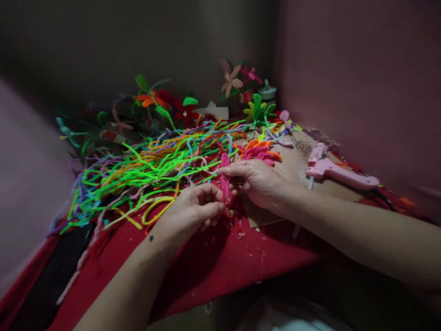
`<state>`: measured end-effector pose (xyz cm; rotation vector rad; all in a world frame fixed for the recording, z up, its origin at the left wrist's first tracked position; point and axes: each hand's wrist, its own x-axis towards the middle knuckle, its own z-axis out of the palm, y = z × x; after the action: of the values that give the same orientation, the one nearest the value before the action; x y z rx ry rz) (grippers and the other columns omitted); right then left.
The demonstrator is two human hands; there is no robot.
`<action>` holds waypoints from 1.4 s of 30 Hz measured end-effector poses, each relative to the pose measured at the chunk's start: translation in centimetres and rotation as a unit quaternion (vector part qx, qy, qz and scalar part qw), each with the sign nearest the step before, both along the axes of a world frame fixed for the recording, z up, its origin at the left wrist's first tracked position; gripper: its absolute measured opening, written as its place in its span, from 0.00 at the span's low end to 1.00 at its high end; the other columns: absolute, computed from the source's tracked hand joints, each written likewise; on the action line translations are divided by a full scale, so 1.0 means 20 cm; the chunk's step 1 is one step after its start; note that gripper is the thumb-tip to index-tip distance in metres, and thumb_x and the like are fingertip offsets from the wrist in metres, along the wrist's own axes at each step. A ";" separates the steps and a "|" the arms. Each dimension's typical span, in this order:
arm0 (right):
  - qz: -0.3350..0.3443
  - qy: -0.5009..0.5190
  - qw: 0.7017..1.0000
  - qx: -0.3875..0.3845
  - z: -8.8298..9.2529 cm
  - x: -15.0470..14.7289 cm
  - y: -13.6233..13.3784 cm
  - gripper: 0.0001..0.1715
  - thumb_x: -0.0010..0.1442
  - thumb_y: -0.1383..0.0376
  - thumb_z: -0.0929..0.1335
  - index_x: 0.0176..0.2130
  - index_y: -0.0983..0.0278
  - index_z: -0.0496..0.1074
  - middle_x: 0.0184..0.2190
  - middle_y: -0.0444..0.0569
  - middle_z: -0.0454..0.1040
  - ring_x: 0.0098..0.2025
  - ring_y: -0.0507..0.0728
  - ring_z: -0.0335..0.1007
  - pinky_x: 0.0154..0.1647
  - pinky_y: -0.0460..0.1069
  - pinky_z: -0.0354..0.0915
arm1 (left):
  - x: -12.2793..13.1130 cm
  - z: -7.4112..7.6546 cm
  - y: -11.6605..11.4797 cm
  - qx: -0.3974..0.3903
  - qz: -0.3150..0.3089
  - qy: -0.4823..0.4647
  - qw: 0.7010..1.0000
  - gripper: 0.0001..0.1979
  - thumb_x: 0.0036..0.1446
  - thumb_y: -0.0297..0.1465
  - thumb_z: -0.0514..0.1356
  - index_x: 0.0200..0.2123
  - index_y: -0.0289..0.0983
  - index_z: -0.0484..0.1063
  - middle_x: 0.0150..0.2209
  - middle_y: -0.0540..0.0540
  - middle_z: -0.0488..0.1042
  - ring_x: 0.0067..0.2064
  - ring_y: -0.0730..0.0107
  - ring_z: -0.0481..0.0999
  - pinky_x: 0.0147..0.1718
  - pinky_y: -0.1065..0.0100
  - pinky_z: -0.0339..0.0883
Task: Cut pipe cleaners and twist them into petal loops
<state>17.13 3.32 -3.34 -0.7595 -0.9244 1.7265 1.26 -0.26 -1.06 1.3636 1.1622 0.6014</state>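
A pink pipe-cleaner petal point(225, 183) stands nearly upright between my two hands. My left hand point(203, 204) pinches its lower end with thumb and fingers. From the other side my right hand point(257, 181) grips the petal higher up, its thumb and forefinger closed across it. Just behind my right hand lie pink and orange pipe-cleaner petals point(260, 151) in a small pile. Many loose pipe cleaners point(148, 161), mostly bright green with orange, blue and purple ones, spread to the left of the hands.
On a brown cardboard sheet point(289, 158) at right rests a pink hot glue gun point(341, 172). Finished pipe-cleaner flowers point(230, 80) stand at the back near a lidded jar point(268, 92). Fluff scraps point(240, 232) dot the red cloth point(220, 271). Walls close in behind and right.
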 end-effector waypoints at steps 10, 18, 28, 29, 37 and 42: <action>0.011 -0.012 1.000 0.000 0.04 0.01 -0.02 0.11 0.44 0.70 0.72 0.25 0.66 0.65 0.17 0.38 0.65 0.16 0.45 0.58 0.18 0.43 0.55 | -0.02 -0.01 0.01 -0.007 -0.042 -0.019 0.999 0.06 0.51 0.31 0.62 0.30 0.36 0.68 0.22 0.53 0.66 0.21 0.81 0.62 0.18 0.76 0.54; 0.058 -0.033 0.997 0.024 0.02 0.00 -0.04 0.05 0.48 0.71 0.69 0.26 0.66 0.67 0.17 0.40 0.67 0.16 0.47 0.62 0.17 0.43 0.62 | 0.02 -0.02 0.01 0.063 0.101 -0.066 0.991 0.10 0.51 0.37 0.63 0.32 0.37 0.68 0.19 0.55 0.66 0.16 0.82 0.60 0.15 0.77 0.54; 0.004 -0.134 0.985 0.104 0.01 -0.03 -0.08 0.03 0.47 0.72 0.67 0.27 0.66 0.68 0.20 0.40 0.68 0.18 0.47 0.65 0.18 0.42 0.62 | 0.05 -0.02 0.00 0.091 0.153 -0.014 0.984 0.08 0.48 0.32 0.63 0.27 0.35 0.67 0.15 0.56 0.65 0.14 0.82 0.59 0.13 0.78 0.52; -0.001 -0.142 0.984 0.107 0.01 -0.03 -0.08 0.03 0.47 0.72 0.67 0.26 0.65 0.68 0.19 0.40 0.68 0.18 0.47 0.64 0.18 0.42 0.61 | 0.05 -0.02 0.00 0.090 0.151 -0.018 0.984 0.07 0.48 0.32 0.63 0.27 0.35 0.67 0.15 0.56 0.65 0.14 0.82 0.59 0.13 0.79 0.52; 0.016 -0.245 0.966 0.078 0.02 -0.03 -0.08 0.07 0.47 0.73 0.64 0.20 0.65 0.64 0.14 0.42 0.65 0.15 0.48 0.61 0.15 0.43 0.57 | 0.08 -0.03 0.00 0.085 0.148 -0.013 0.985 0.04 0.47 0.28 0.59 0.25 0.37 0.65 0.13 0.55 0.67 0.12 0.77 0.61 0.10 0.76 0.56; 0.023 -0.223 0.970 0.091 0.02 -0.03 -0.08 0.05 0.46 0.72 0.66 0.22 0.66 0.65 0.16 0.41 0.66 0.17 0.47 0.60 0.18 0.43 0.56 | 0.07 -0.02 0.00 0.052 0.136 -0.039 0.989 0.04 0.45 0.27 0.59 0.24 0.38 0.64 0.12 0.56 0.66 0.11 0.76 0.61 0.09 0.74 0.59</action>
<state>16.61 1.68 -3.01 -1.0308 -1.3940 1.5066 2.63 -0.22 -1.52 1.2648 1.2771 0.9143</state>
